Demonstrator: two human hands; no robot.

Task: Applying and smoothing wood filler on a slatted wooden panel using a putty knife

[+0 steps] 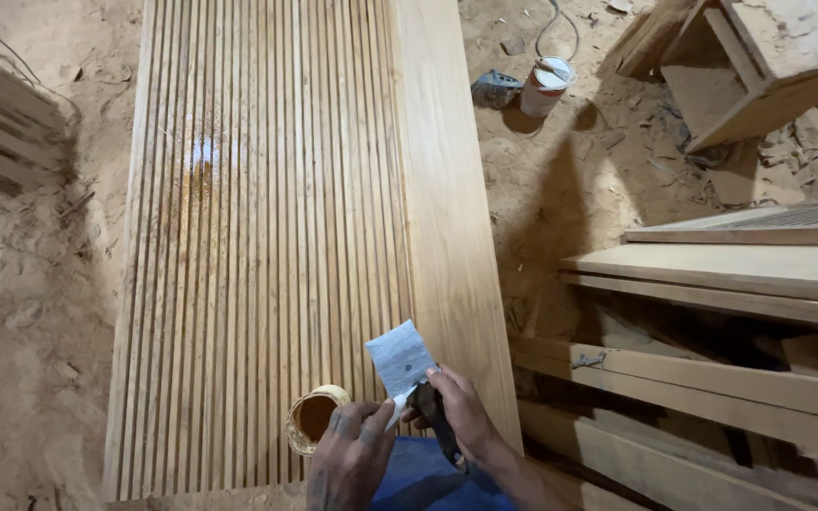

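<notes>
A long fluted wooden panel (267,208) lies lengthwise ahead of me, with a smooth plank edge (442,189) along its right side. My right hand (461,412) grips the dark handle of a putty knife (401,358) whose wide grey blade points up over the panel. My left hand (352,454) pinches the lower left corner of that blade with thumb and fingers. Just left of my hands a small round tin of brown filler (312,416) stands on the grooves. A shiny wet patch (203,156) shows farther up the panel.
A white paint can (545,85) and a dark crumpled object (494,88) sit on the sawdust floor at the upper right. Stacked planks and panels (740,274) lie to the right. A wooden frame (759,66) is at the top right, more timber (2,123) at the left.
</notes>
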